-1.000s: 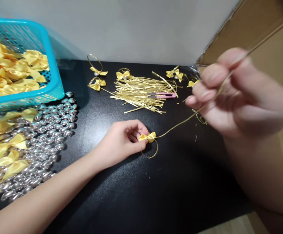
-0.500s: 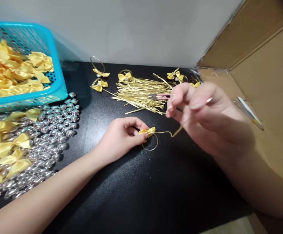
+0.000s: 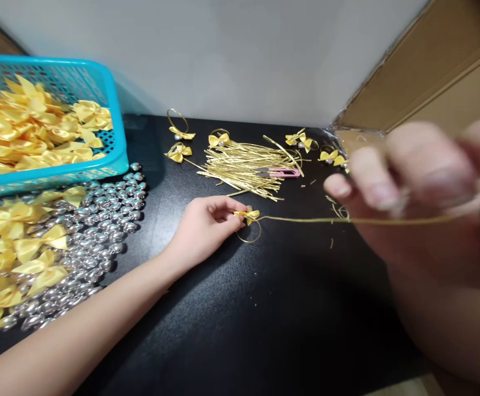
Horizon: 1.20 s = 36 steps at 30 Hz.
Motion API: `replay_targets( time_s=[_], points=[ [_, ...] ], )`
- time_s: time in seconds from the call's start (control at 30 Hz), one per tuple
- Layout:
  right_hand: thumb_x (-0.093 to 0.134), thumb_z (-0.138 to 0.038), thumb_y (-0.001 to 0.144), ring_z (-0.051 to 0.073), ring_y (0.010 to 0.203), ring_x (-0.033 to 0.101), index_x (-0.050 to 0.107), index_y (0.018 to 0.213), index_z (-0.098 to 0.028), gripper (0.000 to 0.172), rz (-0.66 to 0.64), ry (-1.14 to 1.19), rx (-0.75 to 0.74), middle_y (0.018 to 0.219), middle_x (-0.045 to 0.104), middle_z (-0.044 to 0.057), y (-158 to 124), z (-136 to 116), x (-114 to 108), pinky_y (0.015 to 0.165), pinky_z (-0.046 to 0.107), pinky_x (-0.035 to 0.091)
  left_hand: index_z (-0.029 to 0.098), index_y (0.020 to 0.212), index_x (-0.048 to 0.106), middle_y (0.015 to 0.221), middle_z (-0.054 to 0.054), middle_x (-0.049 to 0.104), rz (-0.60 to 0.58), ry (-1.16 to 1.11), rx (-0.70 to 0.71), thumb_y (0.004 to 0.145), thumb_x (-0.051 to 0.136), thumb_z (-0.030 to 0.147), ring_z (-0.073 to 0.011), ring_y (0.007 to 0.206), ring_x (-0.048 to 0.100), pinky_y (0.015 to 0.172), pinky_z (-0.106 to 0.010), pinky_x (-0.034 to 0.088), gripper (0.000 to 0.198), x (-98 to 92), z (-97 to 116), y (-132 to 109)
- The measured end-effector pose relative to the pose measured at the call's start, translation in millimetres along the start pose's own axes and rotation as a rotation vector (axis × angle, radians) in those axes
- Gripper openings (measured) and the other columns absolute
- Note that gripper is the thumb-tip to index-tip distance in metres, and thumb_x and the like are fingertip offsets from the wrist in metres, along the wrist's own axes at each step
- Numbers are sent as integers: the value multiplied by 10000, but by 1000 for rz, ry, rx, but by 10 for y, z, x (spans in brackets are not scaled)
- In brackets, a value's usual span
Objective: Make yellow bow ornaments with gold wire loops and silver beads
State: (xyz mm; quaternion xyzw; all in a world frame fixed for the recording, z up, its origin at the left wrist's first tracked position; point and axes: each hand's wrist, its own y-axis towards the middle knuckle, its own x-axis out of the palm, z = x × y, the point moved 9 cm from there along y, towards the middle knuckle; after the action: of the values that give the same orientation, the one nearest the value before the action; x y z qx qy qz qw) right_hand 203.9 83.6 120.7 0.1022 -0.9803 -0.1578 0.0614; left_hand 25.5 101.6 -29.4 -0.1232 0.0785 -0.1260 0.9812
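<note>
My left hand pinches a small yellow satin bow between thumb and fingers, just above the black table. A thin gold ring-shaped loop hangs below the bow. From the bow a gold cord runs almost straight to the right. My right hand, raised close to the camera and blurred by motion, is closed on the cord's far stretch; its exact grip is smeared. Beyond my hands lies a pile of cut gold cord pieces, with a pink-handled cutter on it.
At the left, a blue basket holds many yellow bows. Silver beads spread in front of it, with loose yellow bows on top. Bows with loops and pearls lie near the white wall. Cardboard stands at the right.
My right hand has moved right and closer to the camera, drawing the slack, bent cord out nearly straight. My left hand still holds the bow. The cutter is now more exposed.
</note>
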Motion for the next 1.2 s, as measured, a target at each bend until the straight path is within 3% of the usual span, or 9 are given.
replay_targets(
  time_s=[0.07,0.3,0.43,0.53,0.7,0.83,0.97,1.07,1.2],
  points=[
    [696,-488,784,145,583,542,632,589,-303,276,-109,-23,86,677,601,-2,-25,199,166,596,327,508,129,827,724,813,-67,763,50,10,43,700,723,234,-152,680,691,656,-246,538,165,-50,48,3],
    [719,-271,766,151,779,600,700,745,-233,47,-131,-187,201,815,645,13,-59,945,275,730,327,491,125,850,728,765,-63,760,88,11,125,718,731,248,-158,674,694,653,-242,536,180,-94,152,-36],
    [724,-212,755,183,912,585,730,756,-247,36,-123,-466,92,899,613,28,-84,984,273,880,401,453,128,863,732,762,-64,758,82,34,150,744,711,269,-159,663,690,635,-243,531,187,-78,188,-69],
    [725,-190,741,215,956,566,740,755,-271,83,-133,-640,12,931,624,32,-106,916,319,900,445,447,129,857,733,749,-64,755,103,50,168,751,706,288,-167,659,692,624,-248,535,193,-86,215,-90],
    [648,-163,770,209,906,586,730,775,-272,137,-60,-590,-68,883,631,30,-65,776,257,894,442,457,144,865,745,726,-51,749,147,89,218,757,696,265,-159,630,685,608,-247,546,169,-122,279,-125],
    [626,-174,776,190,850,620,695,778,-229,89,2,-404,219,845,672,27,-34,1037,106,824,389,495,151,867,748,713,-39,741,186,91,251,776,686,244,-146,618,681,600,-235,548,144,-167,364,-176],
    [597,-336,839,170,789,655,691,843,-181,181,-279,-94,547,831,718,51,-163,1347,361,770,339,504,156,890,738,811,-44,753,221,81,318,790,695,244,-147,667,693,642,-242,566,140,-221,490,-244],
    [533,-488,877,170,764,663,680,873,-168,352,-395,74,634,779,717,60,-240,1339,495,769,331,498,163,905,735,864,-45,750,265,158,382,804,684,235,-143,687,692,654,-242,573,135,-267,567,-290],
    [663,-449,811,128,660,604,646,770,-165,288,-519,-20,636,664,661,9,-264,1198,527,710,282,474,177,913,736,904,-42,749,309,323,459,816,661,211,-139,730,691,669,-229,567,128,-288,631,-320]
  ],
)
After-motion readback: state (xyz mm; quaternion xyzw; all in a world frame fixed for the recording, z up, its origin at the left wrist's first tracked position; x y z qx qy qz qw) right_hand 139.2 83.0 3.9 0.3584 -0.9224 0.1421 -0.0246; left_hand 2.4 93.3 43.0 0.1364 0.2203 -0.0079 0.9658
